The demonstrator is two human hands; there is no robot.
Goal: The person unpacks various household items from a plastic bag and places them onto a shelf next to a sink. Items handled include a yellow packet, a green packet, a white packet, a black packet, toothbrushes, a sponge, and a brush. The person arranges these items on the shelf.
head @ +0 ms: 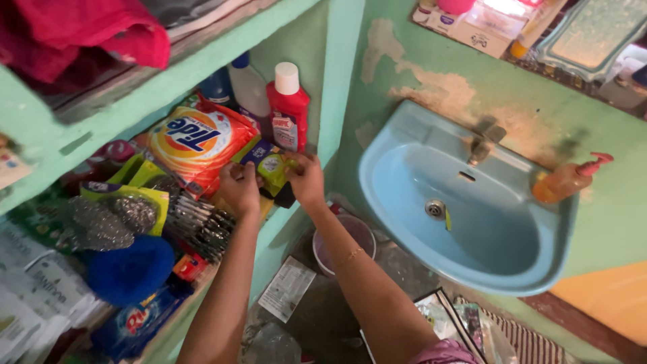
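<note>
Both hands reach into a green shelf (296,216) beside a blue sink (472,222). The left hand (239,189) is curled, its fingers (236,172) bent together against the near edge of a small green and yellow packet (271,167) lying on the shelf; the knuckles face the camera, so how firmly it grips cannot be told. The right hand (306,180) comes from the other side, fingers (291,162) drawn close and pinching the packet's right edge, the thumb hidden beneath. The packet sits between the two hands, at the front of the shelf, just below a red bottle with a white cap (288,108).

Left of the packet leans an orange detergent bag (199,141), touching the left hand's far side. Behind it stand a white bottle (248,91) and a blue one (217,87). Further left on the shelf lie a steel scrubber in a yellow-green pack (111,216), a bundle of dark brushes (202,226), a blue scrub pad (131,269) and a blue detergent pouch (135,320). Red cloth (87,34) rests on the shelf above. An orange soap dispenser (569,178) stands on the sink's rim, and a white bucket (340,243) sits on the floor under the right forearm.
</note>
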